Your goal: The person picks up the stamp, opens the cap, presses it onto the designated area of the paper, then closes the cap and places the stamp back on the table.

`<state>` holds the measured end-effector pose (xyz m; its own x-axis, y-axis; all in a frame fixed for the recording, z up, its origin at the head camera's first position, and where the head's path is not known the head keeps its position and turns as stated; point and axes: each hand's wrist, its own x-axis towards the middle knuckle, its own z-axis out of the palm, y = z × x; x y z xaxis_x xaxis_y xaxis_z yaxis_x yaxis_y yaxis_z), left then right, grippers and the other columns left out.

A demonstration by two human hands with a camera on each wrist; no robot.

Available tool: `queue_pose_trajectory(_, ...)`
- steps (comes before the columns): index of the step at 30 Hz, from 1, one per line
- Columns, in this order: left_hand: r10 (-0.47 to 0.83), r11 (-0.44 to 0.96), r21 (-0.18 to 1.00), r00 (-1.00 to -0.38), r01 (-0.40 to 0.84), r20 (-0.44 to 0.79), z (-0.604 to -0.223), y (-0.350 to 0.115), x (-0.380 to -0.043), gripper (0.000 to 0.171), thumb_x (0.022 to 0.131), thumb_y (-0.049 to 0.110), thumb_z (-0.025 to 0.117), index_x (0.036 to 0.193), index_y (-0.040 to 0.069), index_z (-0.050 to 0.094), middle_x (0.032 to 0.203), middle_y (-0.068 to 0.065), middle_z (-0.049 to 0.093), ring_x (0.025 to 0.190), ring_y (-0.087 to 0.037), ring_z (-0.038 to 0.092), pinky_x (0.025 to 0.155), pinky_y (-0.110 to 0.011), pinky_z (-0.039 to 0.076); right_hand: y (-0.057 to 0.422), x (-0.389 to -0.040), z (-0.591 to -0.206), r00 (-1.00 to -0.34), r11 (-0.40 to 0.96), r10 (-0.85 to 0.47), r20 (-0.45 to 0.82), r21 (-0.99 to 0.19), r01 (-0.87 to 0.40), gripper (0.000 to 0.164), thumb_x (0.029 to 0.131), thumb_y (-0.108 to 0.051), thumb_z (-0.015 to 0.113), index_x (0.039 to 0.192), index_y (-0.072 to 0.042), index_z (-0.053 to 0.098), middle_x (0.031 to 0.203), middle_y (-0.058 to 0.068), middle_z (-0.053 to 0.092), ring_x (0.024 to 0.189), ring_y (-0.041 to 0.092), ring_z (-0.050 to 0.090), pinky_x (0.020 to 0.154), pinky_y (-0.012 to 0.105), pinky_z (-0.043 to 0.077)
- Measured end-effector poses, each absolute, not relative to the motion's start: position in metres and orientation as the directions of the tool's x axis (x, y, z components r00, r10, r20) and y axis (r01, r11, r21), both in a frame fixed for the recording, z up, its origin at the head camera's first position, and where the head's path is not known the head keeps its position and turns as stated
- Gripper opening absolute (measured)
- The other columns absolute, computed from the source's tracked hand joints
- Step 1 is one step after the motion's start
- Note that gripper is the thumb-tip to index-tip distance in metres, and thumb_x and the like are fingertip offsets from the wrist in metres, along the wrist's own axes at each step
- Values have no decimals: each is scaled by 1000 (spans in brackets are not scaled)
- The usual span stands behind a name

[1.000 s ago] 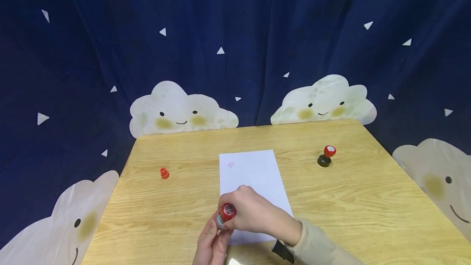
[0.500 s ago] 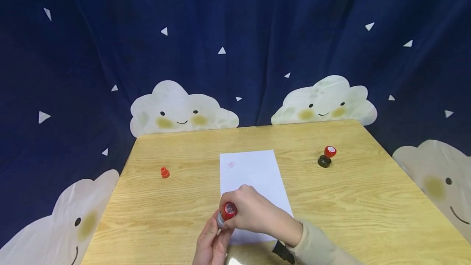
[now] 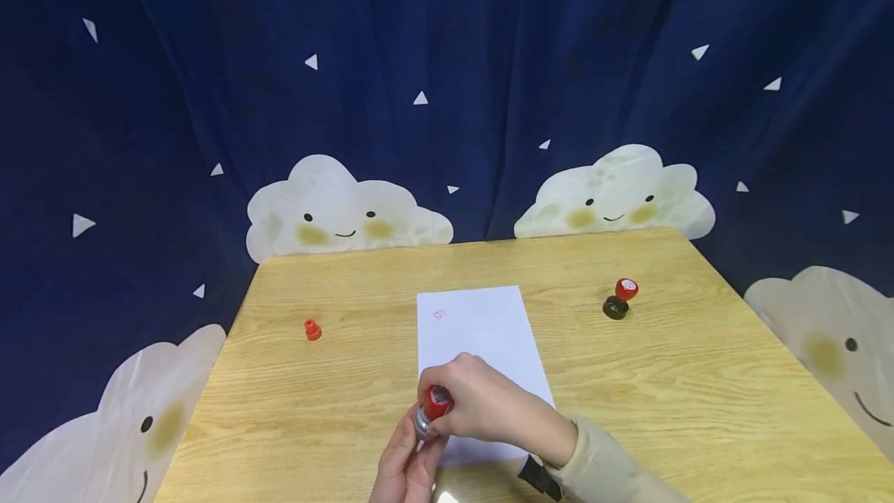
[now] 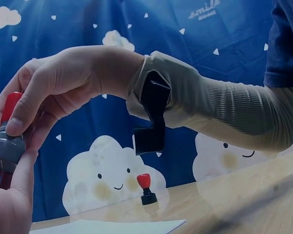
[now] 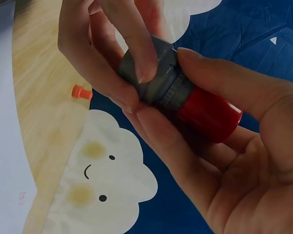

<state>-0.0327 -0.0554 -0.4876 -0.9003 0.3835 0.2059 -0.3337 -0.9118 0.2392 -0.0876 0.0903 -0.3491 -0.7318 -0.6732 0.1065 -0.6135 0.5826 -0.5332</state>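
The left hand (image 3: 410,463) and right hand (image 3: 482,404) grip the grey stamp (image 3: 434,407), seemingly above the paper's (image 3: 480,326) left edge; a black stamp (image 3: 618,304) stands right of the paper.

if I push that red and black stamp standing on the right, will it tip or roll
The red-and-black stamp would probably slide if pushed low, as it stands upright on its black base. Pushed at the red knob, which sits high above that base, it might tip. Once over, its rounded shape could let it roll.

The wood-grained table (image 3: 314,402) bears white paper (image 3: 478,332) (faintly red-marked), a small orange piece (image 3: 312,330) and a red-and-black stamp (image 3: 621,299).
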Motion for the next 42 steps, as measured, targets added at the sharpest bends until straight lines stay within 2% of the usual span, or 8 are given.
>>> queue_pose_trajectory(13,394,-911,212,-898,-354,196,-490,-55,-32,37,104,10,25,128,1,52,134,-12,49,128,-24,44,113,-32,19,92,-86,-349,-708,565,-692,145,-501,-655,24,65,-6,81,82,-18,69,72,-14,64,63,-5,52,57,5,43)
queue_pose_trajectory(23,383,-914,247,-883,-321,271,-492,-53,-35,39,104,9,23,131,0,49,136,-14,46,130,-24,41,113,-31,18,90,-81,-351,-726,608,-670,156,-446,-657,21,67,-9,82,83,-16,68,74,-11,64,64,-5,51,56,6,43)
queue_pose_trajectory(33,399,-909,234,-880,-344,259,-493,-52,-35,42,104,10,19,129,0,51,135,-14,48,128,-24,44,113,-32,20,96,-89,-351,-723,568,-682,108,-545,-617,22,66,-6,80,82,-17,68,71,-15,62,63,-3,52,56,8,44)
queue_pose_trajectory(42,399,-906,237,-894,-350,204,-491,-52,-34,39,104,11,22,128,1,52,134,-13,50,128,-23,45,113,-31,20,96,-86,-351,-727,585,-676,120,-513,-628,23,67,-5,80,84,-15,69,74,-11,64,62,-3,52,55,7,44)
